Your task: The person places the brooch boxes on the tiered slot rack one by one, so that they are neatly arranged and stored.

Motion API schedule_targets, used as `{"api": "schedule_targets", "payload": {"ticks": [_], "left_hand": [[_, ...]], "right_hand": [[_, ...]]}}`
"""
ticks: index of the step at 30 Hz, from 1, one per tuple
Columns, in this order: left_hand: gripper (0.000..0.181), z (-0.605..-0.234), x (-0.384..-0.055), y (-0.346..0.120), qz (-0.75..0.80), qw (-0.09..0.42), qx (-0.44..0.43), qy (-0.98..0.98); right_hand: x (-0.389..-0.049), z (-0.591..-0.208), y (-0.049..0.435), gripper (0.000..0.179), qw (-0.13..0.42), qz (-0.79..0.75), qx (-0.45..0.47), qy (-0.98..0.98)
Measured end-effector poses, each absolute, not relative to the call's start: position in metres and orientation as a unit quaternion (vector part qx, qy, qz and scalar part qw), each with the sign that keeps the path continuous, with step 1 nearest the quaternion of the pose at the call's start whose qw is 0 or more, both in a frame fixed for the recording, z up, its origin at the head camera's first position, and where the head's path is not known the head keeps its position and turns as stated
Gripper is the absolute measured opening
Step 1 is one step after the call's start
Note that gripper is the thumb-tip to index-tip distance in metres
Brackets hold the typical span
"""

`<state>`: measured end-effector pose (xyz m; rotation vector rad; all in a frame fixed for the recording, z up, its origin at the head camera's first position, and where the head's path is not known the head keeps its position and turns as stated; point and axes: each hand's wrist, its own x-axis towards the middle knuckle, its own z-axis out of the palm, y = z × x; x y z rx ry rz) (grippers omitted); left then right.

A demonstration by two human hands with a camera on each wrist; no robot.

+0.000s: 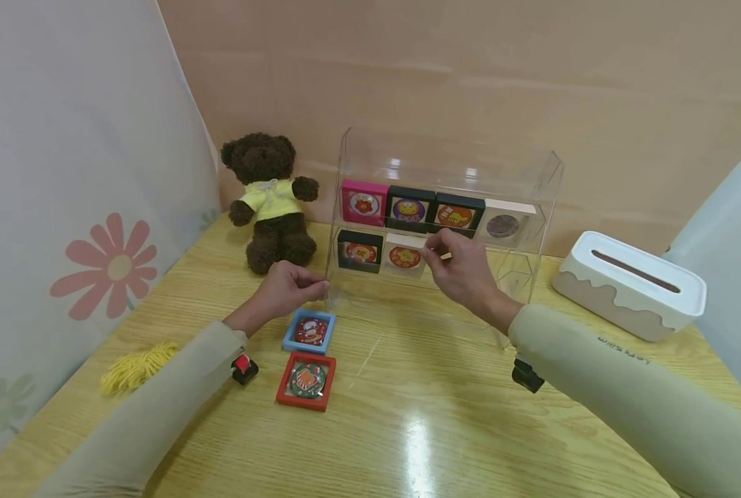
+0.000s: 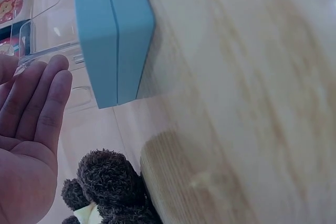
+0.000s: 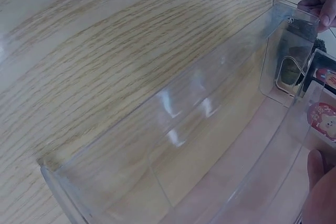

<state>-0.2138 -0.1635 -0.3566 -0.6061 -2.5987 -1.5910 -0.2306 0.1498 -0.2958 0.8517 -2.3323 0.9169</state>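
A clear acrylic display rack (image 1: 451,173) stands on the table with small square framed badges in two tiers. On the lower tier, my right hand (image 1: 463,266) pinches the right edge of a white-framed badge (image 1: 405,256), whose round red picture shows in the right wrist view too. Beside it sits a black-framed badge (image 1: 360,251). My left hand (image 1: 283,290) grips the rack's lower front left corner between thumb and fingers. Just below that hand, a blue-framed badge (image 1: 310,331) lies flat, and a red-framed badge (image 1: 306,381) lies nearer to me.
The upper tier carries a pink frame (image 1: 364,203), two black ones and a cream one (image 1: 506,223). A brown teddy bear (image 1: 277,200) sits left of the rack. Yellow yarn (image 1: 138,366) lies at the left, and a white tissue box (image 1: 632,283) stands at the right.
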Motion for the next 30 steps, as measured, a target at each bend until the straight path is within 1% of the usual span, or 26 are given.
{"api": "schedule_targets", "payload": {"ticks": [7,18,23,26,30], "left_hand": [[0.018,-0.356,-0.212,-0.162,-0.509,0.013,-0.189,-0.840],[0.019,-0.354,-0.212,-0.162,-0.510,0.010,-0.193,-0.838],[0.017,-0.356,-0.213,-0.163,-0.507,0.015,-0.196,-0.839],[0.017,-0.355,-0.212,-0.164,-0.508,0.018,-0.196,-0.838],[0.018,-0.353,-0.211,-0.163,-0.511,0.016,-0.194,-0.838]], "right_hand": [[-0.230,-0.297,0.149,0.005,0.237,0.324,0.315,-0.860],[-0.229,-0.300,0.150,0.005,0.241,0.325,0.317,-0.858],[-0.228,-0.300,0.152,0.012,0.229,0.331,0.305,-0.863],[-0.225,-0.300,0.153,0.017,0.245,0.327,0.297,-0.863],[-0.213,-0.302,0.151,0.021,0.285,0.324,0.300,-0.851]]}}
